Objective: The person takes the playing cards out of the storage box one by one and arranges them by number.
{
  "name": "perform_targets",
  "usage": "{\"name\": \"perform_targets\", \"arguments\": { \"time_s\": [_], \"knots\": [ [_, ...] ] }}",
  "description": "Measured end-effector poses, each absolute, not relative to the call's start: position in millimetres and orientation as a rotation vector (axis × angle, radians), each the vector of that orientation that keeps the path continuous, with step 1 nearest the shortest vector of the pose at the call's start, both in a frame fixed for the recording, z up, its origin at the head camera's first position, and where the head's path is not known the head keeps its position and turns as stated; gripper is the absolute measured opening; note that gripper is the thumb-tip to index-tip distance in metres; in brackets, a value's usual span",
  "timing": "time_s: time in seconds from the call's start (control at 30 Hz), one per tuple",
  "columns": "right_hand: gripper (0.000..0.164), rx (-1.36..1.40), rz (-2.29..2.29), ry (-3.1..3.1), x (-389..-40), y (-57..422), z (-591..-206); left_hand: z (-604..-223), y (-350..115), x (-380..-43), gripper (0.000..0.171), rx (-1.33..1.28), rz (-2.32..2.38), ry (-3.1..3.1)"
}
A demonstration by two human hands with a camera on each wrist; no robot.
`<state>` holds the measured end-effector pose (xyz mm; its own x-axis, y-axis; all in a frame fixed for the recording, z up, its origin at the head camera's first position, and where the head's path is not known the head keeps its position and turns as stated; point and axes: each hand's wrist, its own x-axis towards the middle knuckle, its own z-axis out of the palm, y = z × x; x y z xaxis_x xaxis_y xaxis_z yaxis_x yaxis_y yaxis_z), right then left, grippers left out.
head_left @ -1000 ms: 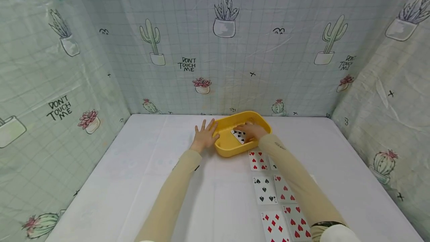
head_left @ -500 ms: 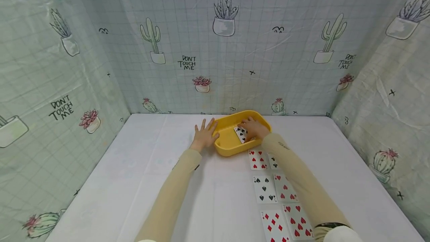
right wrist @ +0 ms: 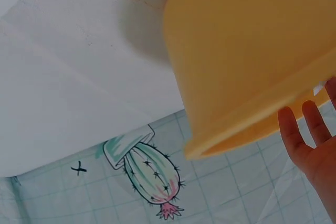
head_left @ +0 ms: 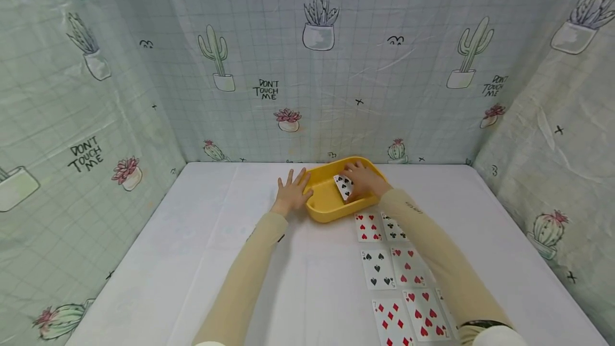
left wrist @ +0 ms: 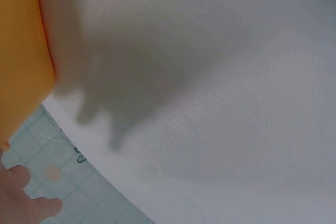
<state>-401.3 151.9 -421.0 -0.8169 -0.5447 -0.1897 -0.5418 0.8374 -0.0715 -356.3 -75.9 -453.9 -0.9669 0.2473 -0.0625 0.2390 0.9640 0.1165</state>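
Observation:
A yellow plastic tray (head_left: 319, 211) stands at the back of the table. My left hand (head_left: 289, 196), fingers spread, touches the tray's left rim. Its fingers also show beside the yellow wall in the left wrist view. Inside the tray, my right hand (head_left: 366, 180) holds a playing card (head_left: 343, 187) with black spade pips, between thumb and fingers. Part of that card lies hidden behind the hand. In the right wrist view, several fingers (right wrist: 294, 135) reach over the tray's rim.
Face-up cards lie in rows in front of the tray: a six of hearts (head_left: 369, 227), a clubs card (head_left: 395, 228), a five of spades (head_left: 378, 269), a five of hearts (head_left: 407, 267), a seven of diamonds (head_left: 393, 322) and a seven of hearts (head_left: 426, 315). The right sleeve covers others. A printed cloth hangs behind.
My right hand has shifted slightly right and back within the tray, and the spade card has moved with it. The left hand stays at the rim.

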Motion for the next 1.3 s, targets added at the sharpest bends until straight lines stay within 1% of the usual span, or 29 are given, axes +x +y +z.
{"name": "perform_targets", "arguments": {
  "time_s": [0.3,0.53,0.83,1.0,1.03,1.13,1.23,1.27,1.3],
  "knots": [
    [0.085,-0.911,-0.052,2.830,-407,157,-413,-456,-74,-362,0.058,0.356,0.151,3.039],
    [0.082,-0.849,-0.123,2.855,-404,161,-403,-456,-74,-363,0.058,0.358,0.171,3.033],
    [0.084,-0.850,-0.142,2.849,-398,169,-397,-455,-74,-364,0.058,0.362,0.174,3.027],
    [0.086,-0.924,-0.046,2.884,-392,172,-397,-459,-76,-368,0.059,0.374,0.205,3.028],
    [0.087,-0.936,-0.026,2.893,-390,173,-397,-472,-79,-377,0.061,0.406,0.227,3.052],
    [0.087,-0.965,0.009,2.920,-383,175,-397,-478,-80,-383,0.063,0.404,0.242,3.048],
    [0.088,-0.984,0.035,2.935,-375,179,-396,-479,-79,-384,0.061,0.376,0.266,3.032],
    [0.088,-0.995,0.039,2.940,-372,181,-395,-468,-76,-376,0.060,0.342,0.245,3.010],
    [0.088,-1.012,0.037,2.943,-369,183,-394,-466,-75,-374,0.060,0.350,0.231,3.021]
  ]
}}
